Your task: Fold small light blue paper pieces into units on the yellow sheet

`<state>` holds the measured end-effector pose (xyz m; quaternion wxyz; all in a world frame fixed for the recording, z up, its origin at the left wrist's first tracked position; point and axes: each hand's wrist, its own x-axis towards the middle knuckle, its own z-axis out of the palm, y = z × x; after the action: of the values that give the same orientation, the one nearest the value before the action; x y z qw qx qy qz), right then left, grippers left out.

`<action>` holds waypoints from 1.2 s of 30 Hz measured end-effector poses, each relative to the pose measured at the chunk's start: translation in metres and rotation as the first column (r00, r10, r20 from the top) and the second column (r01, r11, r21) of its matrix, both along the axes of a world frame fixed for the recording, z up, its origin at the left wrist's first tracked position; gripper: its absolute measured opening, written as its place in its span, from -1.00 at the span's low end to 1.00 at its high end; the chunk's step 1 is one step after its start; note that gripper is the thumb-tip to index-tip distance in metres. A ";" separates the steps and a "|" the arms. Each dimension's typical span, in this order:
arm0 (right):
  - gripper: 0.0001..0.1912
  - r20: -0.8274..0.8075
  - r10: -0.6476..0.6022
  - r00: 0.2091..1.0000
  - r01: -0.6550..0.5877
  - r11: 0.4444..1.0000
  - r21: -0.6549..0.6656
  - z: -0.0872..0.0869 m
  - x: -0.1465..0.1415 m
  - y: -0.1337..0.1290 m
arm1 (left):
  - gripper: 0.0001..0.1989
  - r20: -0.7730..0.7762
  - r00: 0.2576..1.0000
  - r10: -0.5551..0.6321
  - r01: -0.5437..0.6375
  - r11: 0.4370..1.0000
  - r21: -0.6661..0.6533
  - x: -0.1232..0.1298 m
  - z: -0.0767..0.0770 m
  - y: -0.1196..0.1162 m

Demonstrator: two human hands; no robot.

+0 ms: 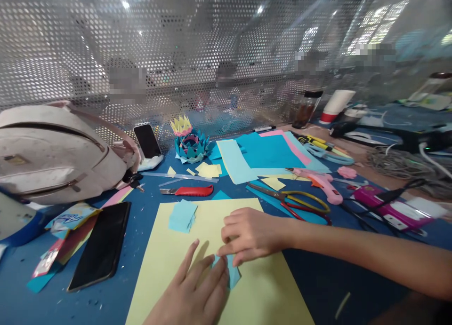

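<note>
A small light blue paper piece (233, 274) lies on the large pale yellow sheet (151, 273) beneath the fingers of both hands. My left hand (201, 287) rests palm down with its fingers spread, the fingertips on the left part of the piece. From the right comes my right hand (252, 233), its fingers curled and the index fingertip pressing the piece's upper edge; the thumb touches it too. A stack of light blue paper squares (182, 216) sits on the sheet's upper left.
Beyond the sheet are a red cutter (194, 191), scissors (289, 202), a pink glue gun (323, 181), coloured papers (271, 151) and a paper flower (191, 146). A black phone (100, 247) and a backpack (56, 151) are on the left, a pink power strip (391, 207) on the right.
</note>
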<state>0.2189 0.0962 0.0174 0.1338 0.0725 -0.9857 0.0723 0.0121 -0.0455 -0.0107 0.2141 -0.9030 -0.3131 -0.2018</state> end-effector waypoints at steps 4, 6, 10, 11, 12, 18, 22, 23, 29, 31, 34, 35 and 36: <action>-0.56 0.015 -0.018 1.000 0.017 1.000 0.021 -0.002 0.002 -0.002 | -0.79 -0.006 1.000 0.002 -0.003 1.000 -0.010 0.000 -0.003 0.000; -0.57 0.032 -0.042 0.999 0.041 0.998 0.036 -0.002 0.006 -0.004 | -0.78 0.002 1.000 0.001 -0.001 1.000 -0.021 -0.001 -0.004 -0.001; -0.59 0.048 -0.097 0.994 0.092 0.992 0.085 -0.002 0.018 -0.010 | -0.78 0.012 1.000 0.003 -0.003 0.999 -0.038 -0.001 -0.004 -0.001; -0.60 0.048 -0.105 0.993 0.099 0.989 0.109 -0.002 0.021 -0.012 | -0.79 0.013 1.000 0.003 -0.002 0.999 -0.040 -0.001 -0.003 -0.002; -0.60 0.045 -0.110 0.993 0.103 0.985 0.137 -0.001 0.024 -0.014 | -0.79 0.014 1.000 0.001 0.000 0.999 -0.041 -0.001 -0.003 -0.002; -0.63 0.098 -0.137 0.986 0.121 0.980 0.159 0.007 0.035 -0.027 | -0.78 0.033 0.999 0.003 -0.001 0.998 -0.058 -0.003 -0.006 -0.002; -0.70 0.102 -0.335 0.937 0.335 0.942 0.009 0.006 0.023 -0.033 | -0.74 0.054 0.998 -0.023 0.028 0.995 -0.093 -0.005 -0.008 -0.002; -0.70 0.106 -0.376 0.921 0.382 0.923 -0.044 0.004 0.018 -0.035 | -0.73 0.056 0.998 -0.028 0.034 0.994 -0.103 -0.005 -0.007 -0.002; -0.81 0.358 -0.545 0.759 0.631 0.750 -0.198 0.007 -0.007 -0.045 | -0.72 0.061 0.997 0.043 -0.034 0.989 -0.141 -0.001 0.000 -0.006; -0.87 0.395 -0.548 0.737 0.654 0.726 -0.213 0.011 -0.010 -0.047 | -0.74 0.080 0.996 0.038 -0.027 0.991 -0.128 -0.001 -0.001 -0.007; -0.96 0.382 -0.542 0.749 0.644 0.730 -0.227 0.014 -0.012 -0.048 | -0.80 0.133 0.991 0.006 0.009 0.994 -0.109 0.000 -0.005 -0.007; -0.98 0.368 -0.543 0.755 0.639 0.736 -0.224 0.014 -0.012 -0.048 | -0.81 0.145 0.989 -0.011 0.026 0.994 -0.105 -0.001 -0.006 -0.007; -0.98 0.352 -0.544 0.762 0.631 0.745 -0.216 0.014 -0.012 -0.048 | -0.82 0.153 0.988 -0.025 0.041 0.994 -0.106 -0.001 -0.006 -0.008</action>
<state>0.2069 0.0485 0.0316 0.0261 -0.2777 -0.9404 0.1947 0.0111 -0.0531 -0.0171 0.1369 -0.9004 -0.3240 -0.2562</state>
